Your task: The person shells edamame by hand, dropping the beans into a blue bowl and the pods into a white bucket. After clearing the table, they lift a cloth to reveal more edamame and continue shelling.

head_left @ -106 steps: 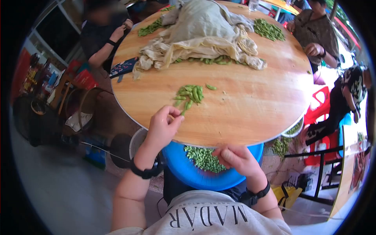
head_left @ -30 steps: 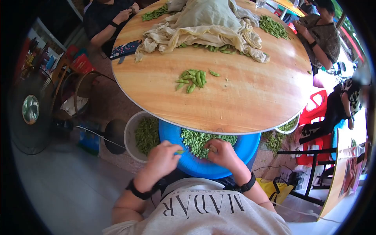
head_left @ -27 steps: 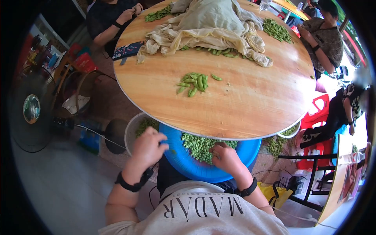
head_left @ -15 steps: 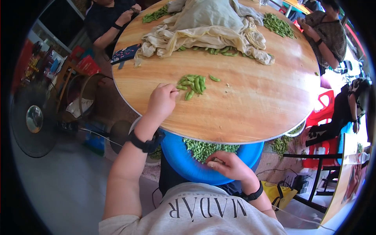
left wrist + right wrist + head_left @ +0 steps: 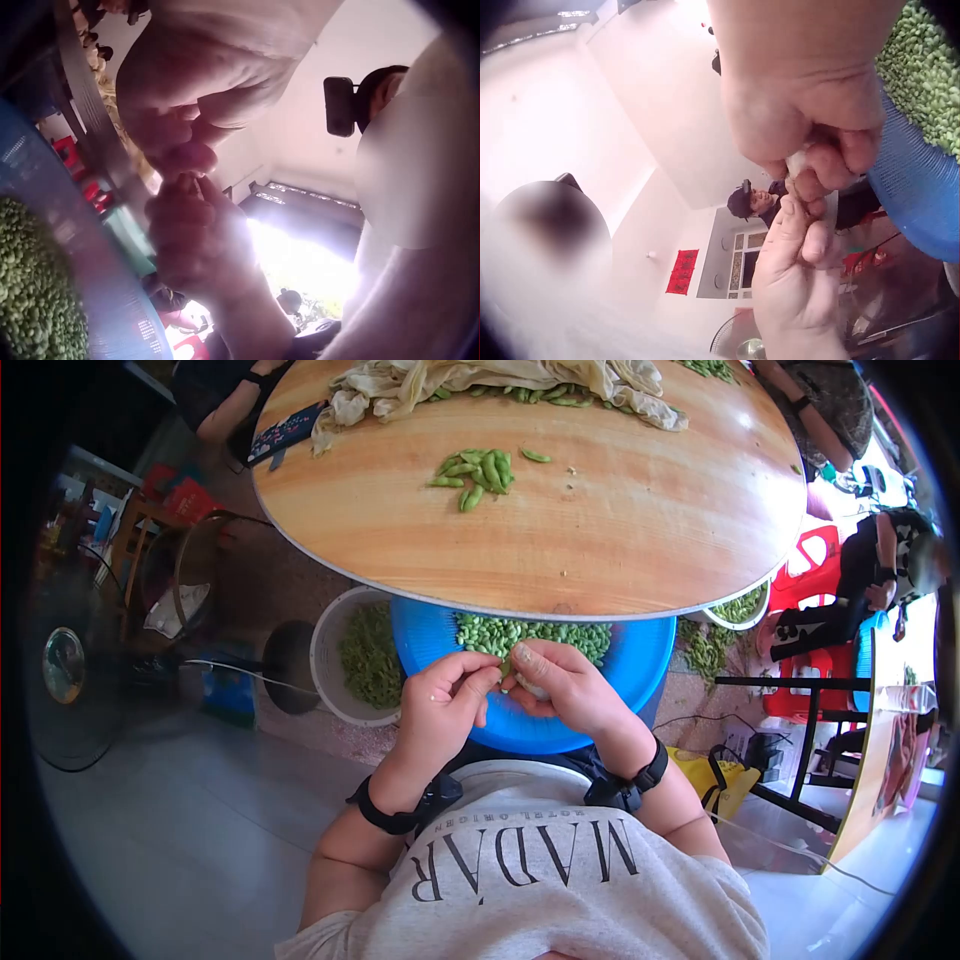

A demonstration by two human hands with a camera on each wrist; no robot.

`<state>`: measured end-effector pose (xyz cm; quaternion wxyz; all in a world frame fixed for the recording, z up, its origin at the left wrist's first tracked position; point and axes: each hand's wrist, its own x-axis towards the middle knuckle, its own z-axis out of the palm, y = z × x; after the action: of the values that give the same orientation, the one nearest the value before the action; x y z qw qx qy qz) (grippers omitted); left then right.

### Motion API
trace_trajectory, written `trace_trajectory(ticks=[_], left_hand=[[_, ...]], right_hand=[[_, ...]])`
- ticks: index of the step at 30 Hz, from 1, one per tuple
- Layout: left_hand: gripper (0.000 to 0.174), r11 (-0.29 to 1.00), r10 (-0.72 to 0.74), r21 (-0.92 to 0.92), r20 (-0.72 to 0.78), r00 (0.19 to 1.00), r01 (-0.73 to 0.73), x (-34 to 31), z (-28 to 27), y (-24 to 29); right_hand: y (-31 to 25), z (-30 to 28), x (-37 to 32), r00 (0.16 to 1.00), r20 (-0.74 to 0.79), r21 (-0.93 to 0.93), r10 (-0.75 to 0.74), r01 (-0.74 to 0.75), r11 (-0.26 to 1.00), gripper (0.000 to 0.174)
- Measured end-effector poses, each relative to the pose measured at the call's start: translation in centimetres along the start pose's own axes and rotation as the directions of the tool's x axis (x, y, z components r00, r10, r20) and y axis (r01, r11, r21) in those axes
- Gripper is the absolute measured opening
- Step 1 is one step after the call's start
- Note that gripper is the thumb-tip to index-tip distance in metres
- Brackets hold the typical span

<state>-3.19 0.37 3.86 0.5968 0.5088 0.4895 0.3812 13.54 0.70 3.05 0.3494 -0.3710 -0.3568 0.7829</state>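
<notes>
Left hand point(image 5: 446, 695) pinches a green pod point(image 5: 507, 668), and the right hand's point(image 5: 567, 682) curled fingers grip it too, both over the blue basin point(image 5: 530, 738), just short of the table's point(image 5: 640, 540) near edge. Decent stretch of wood between that edge and the pod pile point(image 5: 478, 472).

Pod point(image 5: 506, 669) mostly hidden, cloth point(image 5: 480, 374) cut off in head view

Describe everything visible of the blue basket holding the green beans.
The blue basket is wide and round, plastic by its look, with a finely perforated wall. It opens upward, and the green beans lie loose inside, touching it. In the head view the table hides its far side, and the left hand and right hand cover part of it. Its support is hidden.
</notes>
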Motion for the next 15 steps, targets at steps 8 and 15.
trace_trajectory(ticks=[8,15], left_hand=[[0.009,0.994,0.028,0.101,0.061,0.998,-0.034,-0.8,-0.1,-0.4],[0.007,0.986,0.082,0.144,0.045,0.996,-0.088,-1.7,0.1,-1.6]], right_hand=[[0.4,0.2,-0.9,1.000,0.023,-0.108,0.002,0.000,0.994,0.038],[1.4,0.6,-0.8,0.999,-0.018,-0.146,0.037,-0.039,0.988,0.029]])
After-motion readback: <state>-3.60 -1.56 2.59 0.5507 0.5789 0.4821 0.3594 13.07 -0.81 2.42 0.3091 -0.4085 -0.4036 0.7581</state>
